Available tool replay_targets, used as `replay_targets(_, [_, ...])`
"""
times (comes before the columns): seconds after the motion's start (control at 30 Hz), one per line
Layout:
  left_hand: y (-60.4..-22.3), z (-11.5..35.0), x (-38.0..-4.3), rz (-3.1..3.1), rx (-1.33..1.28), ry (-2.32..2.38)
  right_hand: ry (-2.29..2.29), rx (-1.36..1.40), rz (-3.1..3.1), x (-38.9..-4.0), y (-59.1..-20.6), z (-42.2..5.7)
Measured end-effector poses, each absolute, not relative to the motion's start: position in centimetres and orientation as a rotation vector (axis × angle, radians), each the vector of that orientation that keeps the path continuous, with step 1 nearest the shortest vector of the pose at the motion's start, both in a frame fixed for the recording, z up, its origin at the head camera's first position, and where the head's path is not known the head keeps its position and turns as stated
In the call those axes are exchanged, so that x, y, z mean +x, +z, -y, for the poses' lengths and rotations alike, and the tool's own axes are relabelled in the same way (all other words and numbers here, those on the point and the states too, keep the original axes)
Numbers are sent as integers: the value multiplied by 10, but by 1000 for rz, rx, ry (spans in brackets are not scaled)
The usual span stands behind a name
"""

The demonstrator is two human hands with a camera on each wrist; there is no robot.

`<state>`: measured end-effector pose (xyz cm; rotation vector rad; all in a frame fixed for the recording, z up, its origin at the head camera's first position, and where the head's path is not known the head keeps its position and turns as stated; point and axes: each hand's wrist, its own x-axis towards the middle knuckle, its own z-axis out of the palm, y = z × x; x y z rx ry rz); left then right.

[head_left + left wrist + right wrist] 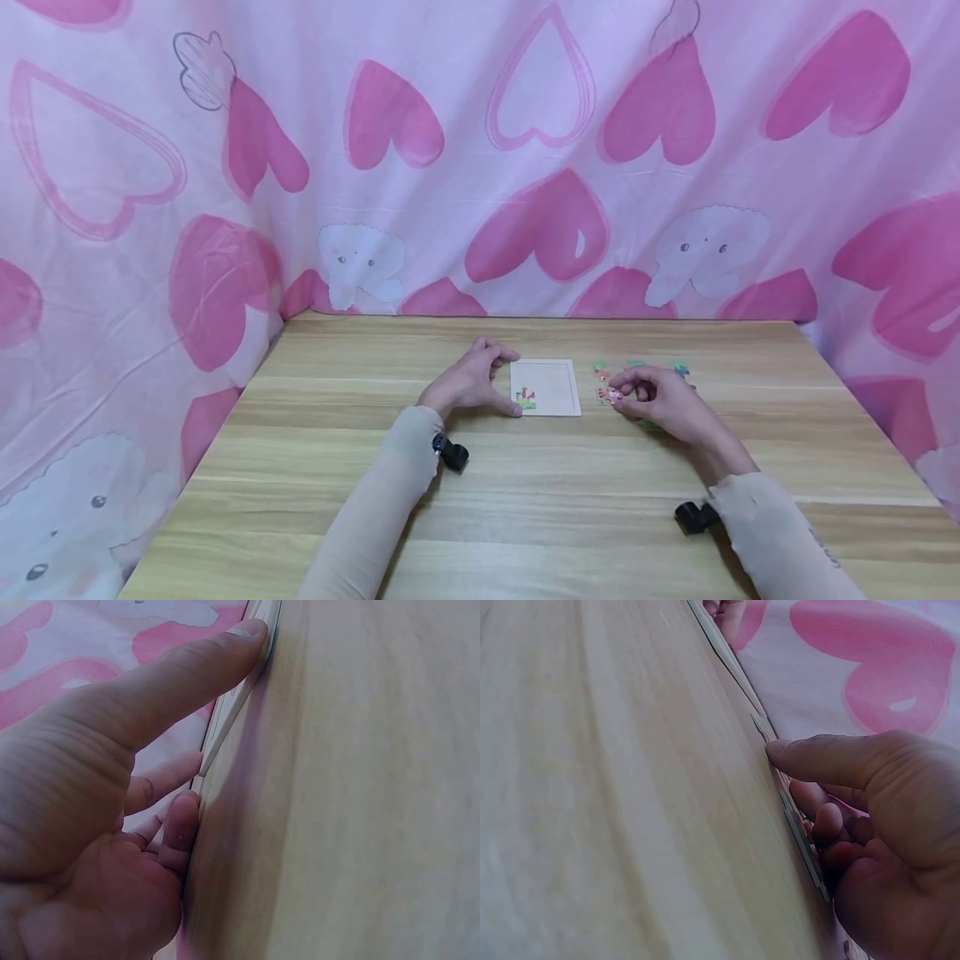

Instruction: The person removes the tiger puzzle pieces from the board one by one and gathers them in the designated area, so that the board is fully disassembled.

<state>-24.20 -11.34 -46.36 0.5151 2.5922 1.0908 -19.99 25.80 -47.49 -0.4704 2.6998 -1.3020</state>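
A pale square puzzle board (551, 387) lies on the table, with one colourful jigsaw piece (527, 399) in its near left corner. My left hand (472, 379) grips the board's left side, thumb at the near corner and index finger at the far one; the left wrist view shows the thumb on the board's edge (232, 701). Right of the board, my right hand (660, 404) pinches a pink and red jigsaw piece (606, 396) between thumb and index finger, low over the table. In the right wrist view its other fingers curl inward beside flat pieces (804, 851).
Several more jigsaw pieces lie around the right hand, among them a green and red one (600, 368) and a blue-green one (680, 367); the hand partly covers others. A pink heart-patterned curtain (525, 167) hangs behind the wooden table (540, 517).
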Motion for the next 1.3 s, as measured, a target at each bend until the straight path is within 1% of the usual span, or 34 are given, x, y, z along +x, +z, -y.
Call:
replay_targets(0.37, [-464, 114, -243, -2585, 513, 1108, -1323, -448, -2669, -201, -475, -259])
replay_targets(0.53, [-463, 114, -243, -2579, 512, 1111, -1401, -456, -2608, -201, -476, -261])
replay_targets(0.9, [-463, 113, -242, -2584, 506, 1105, -1609, -328, -2461, -201, -478, -271])
replay_targets(1.3, [-463, 112, -243, -2585, 510, 1102, -1678, -347, -2463, -197, -469, -270])
